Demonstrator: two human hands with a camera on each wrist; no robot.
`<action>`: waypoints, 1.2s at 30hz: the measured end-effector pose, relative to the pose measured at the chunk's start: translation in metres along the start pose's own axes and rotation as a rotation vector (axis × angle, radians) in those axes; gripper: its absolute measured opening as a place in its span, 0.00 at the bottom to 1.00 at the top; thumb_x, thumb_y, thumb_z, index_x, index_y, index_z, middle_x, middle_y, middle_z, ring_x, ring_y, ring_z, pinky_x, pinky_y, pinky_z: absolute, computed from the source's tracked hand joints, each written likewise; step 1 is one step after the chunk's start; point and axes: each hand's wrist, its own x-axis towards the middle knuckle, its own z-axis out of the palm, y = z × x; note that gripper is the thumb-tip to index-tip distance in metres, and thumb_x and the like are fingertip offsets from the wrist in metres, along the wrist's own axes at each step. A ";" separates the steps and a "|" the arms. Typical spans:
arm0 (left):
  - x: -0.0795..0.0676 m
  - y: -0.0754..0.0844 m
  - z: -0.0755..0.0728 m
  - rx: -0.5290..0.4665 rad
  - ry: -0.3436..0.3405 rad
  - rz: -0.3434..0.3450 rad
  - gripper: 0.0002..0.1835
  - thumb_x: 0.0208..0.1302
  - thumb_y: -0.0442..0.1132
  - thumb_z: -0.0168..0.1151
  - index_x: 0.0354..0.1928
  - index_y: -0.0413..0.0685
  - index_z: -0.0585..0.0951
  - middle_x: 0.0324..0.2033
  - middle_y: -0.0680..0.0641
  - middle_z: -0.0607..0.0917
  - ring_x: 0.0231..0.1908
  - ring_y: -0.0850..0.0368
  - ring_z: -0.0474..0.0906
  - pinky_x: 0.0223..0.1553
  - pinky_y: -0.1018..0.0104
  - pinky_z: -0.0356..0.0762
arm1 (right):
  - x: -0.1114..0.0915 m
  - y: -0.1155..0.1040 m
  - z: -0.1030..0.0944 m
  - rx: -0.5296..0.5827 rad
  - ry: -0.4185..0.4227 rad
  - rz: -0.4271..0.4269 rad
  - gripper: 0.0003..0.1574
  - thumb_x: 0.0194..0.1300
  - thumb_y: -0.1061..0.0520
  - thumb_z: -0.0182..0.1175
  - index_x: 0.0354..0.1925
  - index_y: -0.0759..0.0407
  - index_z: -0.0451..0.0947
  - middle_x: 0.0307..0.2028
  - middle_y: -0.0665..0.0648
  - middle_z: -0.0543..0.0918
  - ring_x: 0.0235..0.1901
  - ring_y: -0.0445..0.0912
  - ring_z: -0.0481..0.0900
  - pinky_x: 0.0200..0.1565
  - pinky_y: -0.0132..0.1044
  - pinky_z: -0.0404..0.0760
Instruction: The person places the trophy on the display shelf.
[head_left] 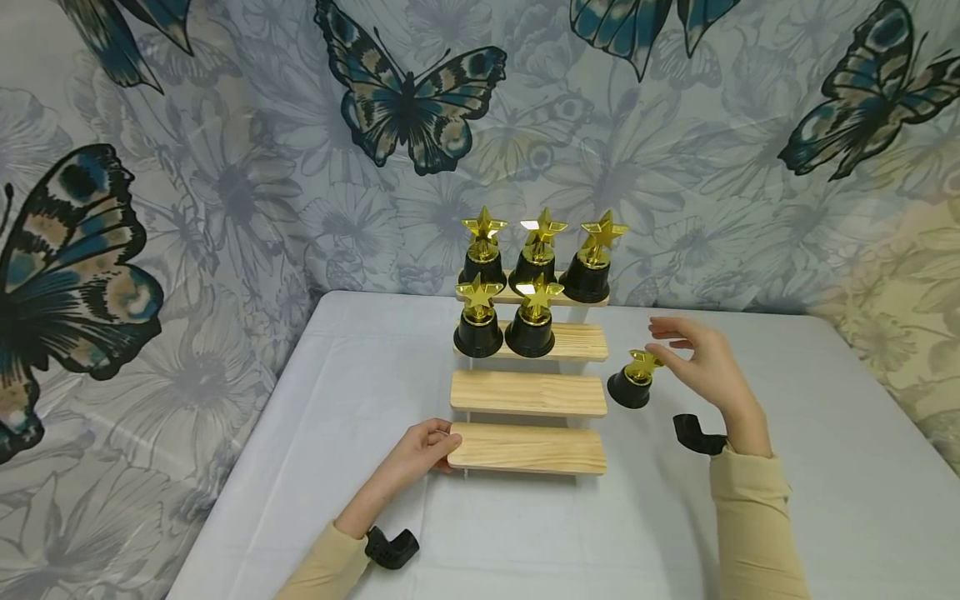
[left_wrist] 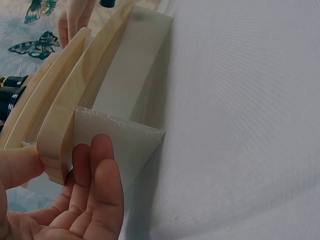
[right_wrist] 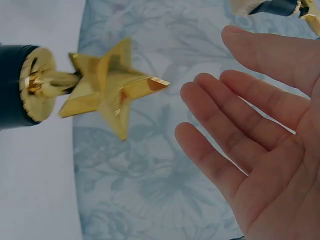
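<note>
A stepped display stand (head_left: pixel 528 393) has several pale wooden shelves on translucent side supports. My left hand (head_left: pixel 418 446) grips the left end of its lowest shelf (left_wrist: pixel 55 135), thumb on the wood and fingers curled beneath. Right of the stand, a star trophy (head_left: pixel 630 385) with a black base and gold star stands on the table. My right hand (head_left: pixel 701 360) is beside this trophy, its fingers extended. In the right wrist view, the gold star (right_wrist: pixel 107 87) is apart from the fingertips (right_wrist: pixel 190 132). Three similar trophies (head_left: pixel 587 277) stand on the top shelf and two (head_left: pixel 531 337) on the second.
A white cloth covers the table (head_left: pixel 360 367). Behind it hangs a butterfly-patterned backdrop (head_left: pixel 675 233), close to the table's far edge. Black wrist mounts (head_left: pixel 393 548) jut out beside both wrists.
</note>
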 end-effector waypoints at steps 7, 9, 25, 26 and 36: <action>0.001 0.000 0.000 -0.003 0.002 -0.004 0.22 0.68 0.42 0.53 0.52 0.26 0.69 0.33 0.40 0.84 0.26 0.57 0.78 0.33 0.62 0.78 | -0.006 0.014 0.006 -0.012 -0.016 0.035 0.24 0.61 0.61 0.62 0.54 0.69 0.72 0.45 0.67 0.79 0.44 0.57 0.76 0.44 0.46 0.75; 0.001 -0.001 -0.001 -0.010 -0.002 -0.005 0.21 0.69 0.40 0.53 0.52 0.25 0.69 0.34 0.39 0.84 0.27 0.55 0.79 0.34 0.59 0.79 | -0.007 0.017 0.009 -0.009 -0.018 0.045 0.24 0.61 0.61 0.62 0.53 0.70 0.72 0.45 0.68 0.79 0.44 0.58 0.76 0.43 0.46 0.75; -0.001 0.001 -0.001 -0.035 -0.016 0.016 0.22 0.68 0.42 0.54 0.51 0.26 0.69 0.35 0.39 0.83 0.27 0.58 0.79 0.33 0.62 0.79 | -0.013 0.037 0.024 0.033 -0.062 0.119 0.26 0.61 0.58 0.63 0.55 0.69 0.72 0.46 0.68 0.79 0.42 0.58 0.77 0.43 0.51 0.76; -0.001 0.001 -0.001 -0.034 -0.016 0.014 0.22 0.68 0.42 0.54 0.51 0.26 0.69 0.35 0.39 0.83 0.27 0.58 0.79 0.33 0.62 0.79 | -0.013 0.038 0.025 0.034 -0.065 0.123 0.27 0.61 0.58 0.63 0.55 0.69 0.71 0.46 0.68 0.79 0.41 0.57 0.77 0.43 0.51 0.76; -0.001 0.003 -0.001 -0.026 -0.014 0.007 0.22 0.70 0.41 0.51 0.53 0.24 0.68 0.34 0.39 0.83 0.27 0.55 0.79 0.35 0.57 0.79 | -0.016 0.045 0.031 0.029 -0.056 0.158 0.24 0.61 0.56 0.62 0.53 0.67 0.74 0.39 0.62 0.81 0.37 0.41 0.76 0.41 0.35 0.78</action>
